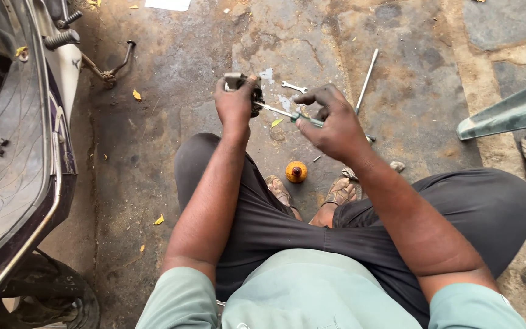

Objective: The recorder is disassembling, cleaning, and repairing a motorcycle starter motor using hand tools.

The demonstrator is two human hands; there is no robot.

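Left hand [234, 103] had a closed grip on a small dark metal part [246, 85], held above the concrete floor [171, 79]. Right hand [334, 125] pinched a green-handled screwdriver [287, 114], tip at the part. Orange bottle [296, 172] stood between the sandalled feet; wrench [293, 87] and long rod [366, 79] lay nearby, scooter [19, 122] at left.
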